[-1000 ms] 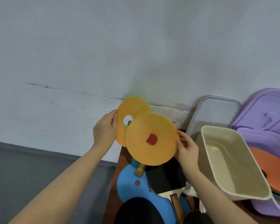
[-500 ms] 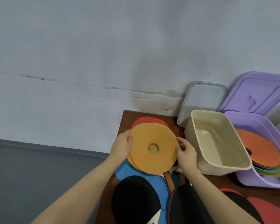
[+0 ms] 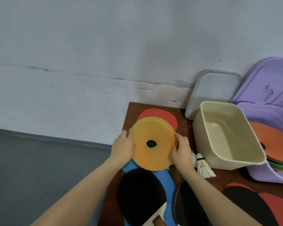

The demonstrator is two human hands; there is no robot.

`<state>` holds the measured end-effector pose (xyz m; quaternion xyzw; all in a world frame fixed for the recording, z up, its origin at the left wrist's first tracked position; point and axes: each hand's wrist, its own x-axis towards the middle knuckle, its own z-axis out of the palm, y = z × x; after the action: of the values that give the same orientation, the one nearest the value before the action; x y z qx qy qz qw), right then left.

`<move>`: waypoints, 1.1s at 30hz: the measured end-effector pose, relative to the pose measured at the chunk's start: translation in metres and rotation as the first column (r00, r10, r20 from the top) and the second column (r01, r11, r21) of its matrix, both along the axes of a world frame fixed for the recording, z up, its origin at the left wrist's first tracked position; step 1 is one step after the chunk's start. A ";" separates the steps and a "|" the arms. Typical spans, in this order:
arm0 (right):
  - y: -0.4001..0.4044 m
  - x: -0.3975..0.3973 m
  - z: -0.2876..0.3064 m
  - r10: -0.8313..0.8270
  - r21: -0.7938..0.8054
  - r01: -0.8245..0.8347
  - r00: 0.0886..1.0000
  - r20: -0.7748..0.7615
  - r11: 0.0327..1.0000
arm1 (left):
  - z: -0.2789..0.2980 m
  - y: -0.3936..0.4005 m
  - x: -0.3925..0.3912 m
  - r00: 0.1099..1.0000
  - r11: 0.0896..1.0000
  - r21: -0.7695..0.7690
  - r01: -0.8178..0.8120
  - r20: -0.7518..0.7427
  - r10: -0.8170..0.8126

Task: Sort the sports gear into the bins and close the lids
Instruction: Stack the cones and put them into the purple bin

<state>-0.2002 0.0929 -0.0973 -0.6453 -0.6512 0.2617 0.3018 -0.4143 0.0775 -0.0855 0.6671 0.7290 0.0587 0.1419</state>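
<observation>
1. Our left hand and right hand gripped the disc stack by its edges, over the brown table.
2. Beige bin sat open just right.
3. Cracked wall stood behind, grey floor left.

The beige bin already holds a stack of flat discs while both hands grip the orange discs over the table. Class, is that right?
Not quite. In the head view the beige bin is empty; the stacked discs lie in the purple bin. The left hand and right hand do grip the orange discs.

Soft, even indoor light, faint shadows, sharp centre, wide-angle bending at edges.
</observation>
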 end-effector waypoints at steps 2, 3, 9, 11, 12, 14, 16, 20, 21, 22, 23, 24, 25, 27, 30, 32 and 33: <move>0.004 0.000 -0.006 -0.011 0.023 0.009 0.997 0.074 1.000 | -0.001 0.001 -0.001 1.000 0.999 -0.037 -0.005 -0.030 0.004; 0.007 0.001 -0.007 -0.024 0.028 0.021 0.995 0.097 0.999 | -0.001 0.002 0.000 0.999 0.999 -0.052 -0.010 -0.031 0.009; 0.007 0.009 -0.013 -0.001 -0.038 0.002 1.000 0.012 0.999 | -0.005 0.008 0.004 0.999 0.996 -0.078 -0.038 -0.016 0.037; 0.003 0.008 -0.011 0.011 -0.021 -0.011 1.000 -0.007 1.000 | -0.005 0.005 0.005 0.996 0.998 -0.039 -0.055 0.068 0.058; 0.002 0.007 -0.009 0.012 0.005 -0.012 1.000 0.003 1.000 | -0.005 0.003 0.006 0.991 0.998 -0.007 -0.063 0.115 0.064; -0.001 0.007 -0.004 0.018 0.055 -0.019 1.000 0.014 0.998 | 0.000 -0.003 0.012 0.979 0.994 0.073 -0.083 0.191 0.067; -0.003 0.009 0.005 0.018 0.082 -0.017 1.000 -0.008 0.997 | 0.008 -0.008 0.018 0.963 0.982 0.146 -0.119 0.256 0.079; 0.000 0.020 0.030 0.056 0.128 -0.051 0.998 -0.038 0.990 | 0.030 -0.007 0.029 0.933 0.941 0.286 -0.181 0.354 0.072; 0.001 0.025 0.037 0.063 0.144 -0.057 0.997 -0.040 0.988 | 0.037 -0.006 0.033 0.930 0.932 0.312 -0.187 0.362 0.065; 0.003 0.030 0.045 0.063 0.163 -0.054 0.997 -0.048 0.985 | 0.044 -0.004 0.038 0.928 0.922 0.336 -0.191 0.369 0.058; 0.005 0.035 0.054 0.059 0.182 -0.047 0.996 -0.063 0.982 | 0.052 -0.001 0.044 0.925 0.911 0.363 -0.195 0.377 0.048; 0.008 0.042 0.062 0.058 0.204 -0.041 0.995 -0.080 0.978 | 0.060 0.002 0.051 0.923 0.900 0.391 -0.195 0.382 0.034; 0.010 0.049 0.071 0.060 0.227 -0.038 0.994 -0.095 0.973 | 0.068 0.006 0.059 0.925 0.887 0.422 -0.187 0.380 0.014; 0.015 0.067 0.088 0.059 0.270 -0.023 0.991 -0.123 0.962 | 0.083 0.015 0.076 0.930 0.865 0.475 -0.161 0.367 -0.028; 0.023 0.104 0.108 0.052 0.338 0.005 0.986 -0.160 0.941 | 0.104 0.030 0.113 0.935 0.857 0.499 -0.131 0.350 -0.061; 0.027 0.134 0.120 0.049 0.379 0.014 0.987 -0.156 0.925 | 0.116 0.041 0.144 0.939 0.857 0.504 -0.108 0.334 -0.078; 0.029 0.151 0.124 0.036 0.390 0.028 0.987 -0.156 0.921 | 0.120 0.046 0.161 0.939 0.853 0.514 -0.087 0.329 -0.102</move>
<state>-0.0491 0.1218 0.0269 -0.5478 -0.6652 0.1781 0.4751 -0.2535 0.1233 0.0347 0.6625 0.6468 0.3689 0.0814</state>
